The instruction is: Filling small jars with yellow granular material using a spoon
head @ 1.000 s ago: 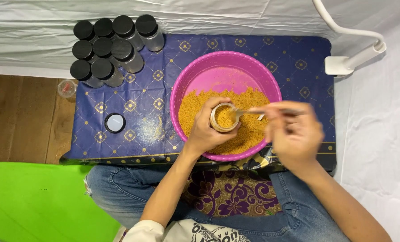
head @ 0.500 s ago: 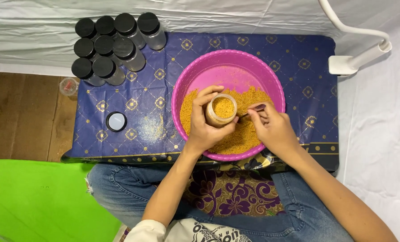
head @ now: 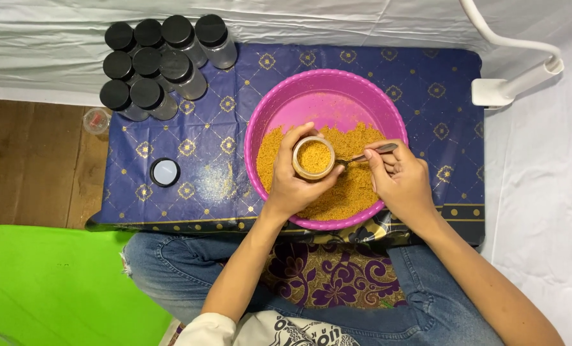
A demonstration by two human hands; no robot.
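Observation:
A pink plastic bowl point(head: 324, 90) stands on a low table and holds orange-yellow grainy powder point(head: 350, 192). Over the powder, my left hand point(head: 295, 186) holds a small open jar point(head: 313, 157) upright; the jar is filled with the same powder nearly to its rim. My right hand point(head: 401, 182) grips a metal spoon point(head: 369, 155) whose tip points left, close to the jar's right side and low over the powder.
The table wears a dark blue cloth with gold diamonds point(head: 440, 90). Several clear jars with black lids point(head: 161, 64) cluster at its far left corner. A loose black lid point(head: 165, 172) lies at the left. A white pipe stand point(head: 510, 83) is at the right.
My right hand has drawn in and dropped from a raised position beside the jar down to the powder, bringing the spoon low. The jar stays held in place.

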